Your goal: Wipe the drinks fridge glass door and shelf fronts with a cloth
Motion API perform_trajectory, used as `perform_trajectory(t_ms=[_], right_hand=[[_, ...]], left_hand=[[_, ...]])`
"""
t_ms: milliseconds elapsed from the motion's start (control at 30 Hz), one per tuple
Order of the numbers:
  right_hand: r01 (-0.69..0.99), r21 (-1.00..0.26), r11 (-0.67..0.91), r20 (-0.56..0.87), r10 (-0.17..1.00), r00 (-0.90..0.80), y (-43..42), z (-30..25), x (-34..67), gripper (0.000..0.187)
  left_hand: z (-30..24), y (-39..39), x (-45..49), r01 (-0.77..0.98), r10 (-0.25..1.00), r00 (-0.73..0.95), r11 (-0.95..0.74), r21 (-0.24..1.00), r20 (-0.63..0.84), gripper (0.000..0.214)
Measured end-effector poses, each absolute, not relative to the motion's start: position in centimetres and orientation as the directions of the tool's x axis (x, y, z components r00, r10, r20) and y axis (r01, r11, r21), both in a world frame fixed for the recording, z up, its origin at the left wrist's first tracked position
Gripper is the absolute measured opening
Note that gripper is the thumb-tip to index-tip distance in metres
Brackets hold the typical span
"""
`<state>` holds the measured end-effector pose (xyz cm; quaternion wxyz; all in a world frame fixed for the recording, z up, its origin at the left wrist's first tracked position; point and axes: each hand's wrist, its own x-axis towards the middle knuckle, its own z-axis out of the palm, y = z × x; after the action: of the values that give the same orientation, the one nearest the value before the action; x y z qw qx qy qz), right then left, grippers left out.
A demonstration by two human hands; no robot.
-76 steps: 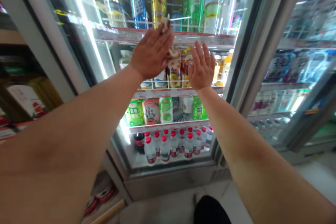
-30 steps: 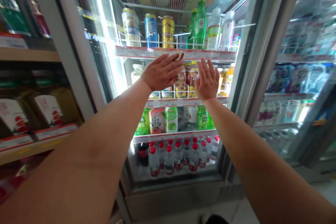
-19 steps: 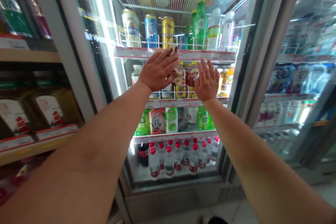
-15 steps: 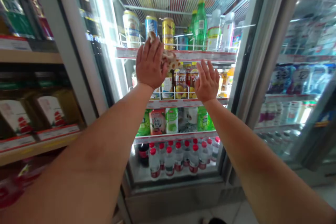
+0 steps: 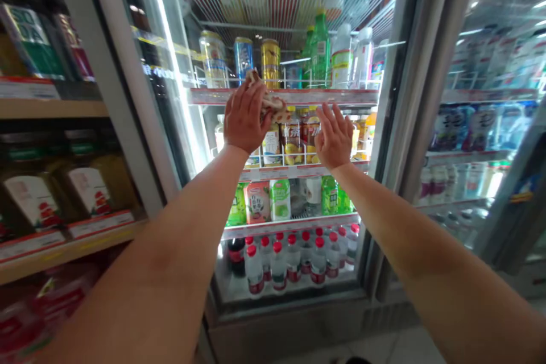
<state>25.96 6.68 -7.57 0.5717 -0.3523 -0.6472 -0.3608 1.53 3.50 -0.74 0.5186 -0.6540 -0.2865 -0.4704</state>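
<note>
- We see, as the largest thing, the refrigerator (image 5: 298,327), lit from inside, with a metal frame around its shelves.
- To the left of it we find a wooden shelf (image 5: 85,249); behind its front edge stand large bottles (image 5: 89,187).
- On the upper refrigerator shelf (image 5: 319,96) we see a green bottle (image 5: 319,48) right of the middle, and a gold can (image 5: 271,62) and a blue can (image 5: 243,57) nearer to the left edge.
- Two shelves lower, a pink carton (image 5: 257,202) stands just beside a green-and-white carton (image 5: 280,200), and on the bottom we count many red-capped bottles (image 5: 278,267).
- The left hand (image 5: 245,116) is holding the cloth under its palm and fingers.
- The right hand (image 5: 335,137) is wide open, its palm away from us, before the middle shelf. If it touches the glass, we cannot tell.
- The spotted, crumpled cloth (image 5: 276,107) appears above the left fingertips and beside the thumb; in our view, it covers part of the upper shelf's front edge.
</note>
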Motion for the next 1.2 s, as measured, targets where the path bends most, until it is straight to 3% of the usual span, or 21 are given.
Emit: perform_trajectory(t_ms=[133,300,467,600,800,967,1033,1100,1167,1200], right_hand=[[0.825,0.018,0.566,0.998,0.039,-0.048,4.6,-6.0,24.9,0.051],[0.671,0.315,0.671,0.931,-0.083,-0.355,1.5,-1.7,21.0,0.049],[0.622,0.346,0.703,0.845,0.054,-0.531,1.3,1.2,17.6,0.065],[0.636,0.366,0.679,0.845,0.043,-0.533,1.8,1.0,16.9,0.054],[0.69,0.196,0.697,0.895,0.161,-0.416,1.3,0.9,16.8,0.039],[0.611,-0.19,0.768,0.96,0.277,-0.049,1.6,2.8,19.2,0.038],[0.592,-0.201,0.78,0.979,0.182,0.093,1.8,4.0,20.9,0.034],[0.623,-0.081,0.778,0.985,-0.033,0.169,2.1,4.9,22.4,0.038],[0.682,0.101,0.724,0.97,-0.224,0.094,2.6,5.2,23.3,0.043],[0.699,0.193,0.688,0.964,-0.265,-0.006,3.0,4.9,23.4,0.045]], left_hand=[[-0.9,3.5,1.6,0.864,-0.152,0.371,-0.305,-0.401,0.916,0.057],[-1.2,3.9,1.5,0.841,-0.246,0.377,-0.314,-0.441,0.893,0.065],[-1.3,4.4,1.3,0.885,-0.185,0.296,-0.315,-0.342,0.937,0.053],[-1.5,3.9,1.5,0.89,-0.164,0.322,-0.284,-0.357,0.932,0.046],[-1.8,3.0,1.6,0.898,-0.191,0.35,-0.212,-0.386,0.917,0.046],[-1.7,2.5,1.7,0.877,-0.11,0.389,-0.259,-0.405,0.914,0.062],[-1.6,2.3,1.8,0.878,-0.105,0.396,-0.247,-0.409,0.912,0.057],[-1.6,2.2,1.8,0.89,-0.119,0.377,-0.228,-0.395,0.918,0.054],[-1.6,2.2,1.8,0.904,-0.134,0.345,-0.22,-0.367,0.929,0.052],[-1.6,2.2,1.9,0.908,-0.137,0.331,-0.221,-0.355,0.933,0.051]])
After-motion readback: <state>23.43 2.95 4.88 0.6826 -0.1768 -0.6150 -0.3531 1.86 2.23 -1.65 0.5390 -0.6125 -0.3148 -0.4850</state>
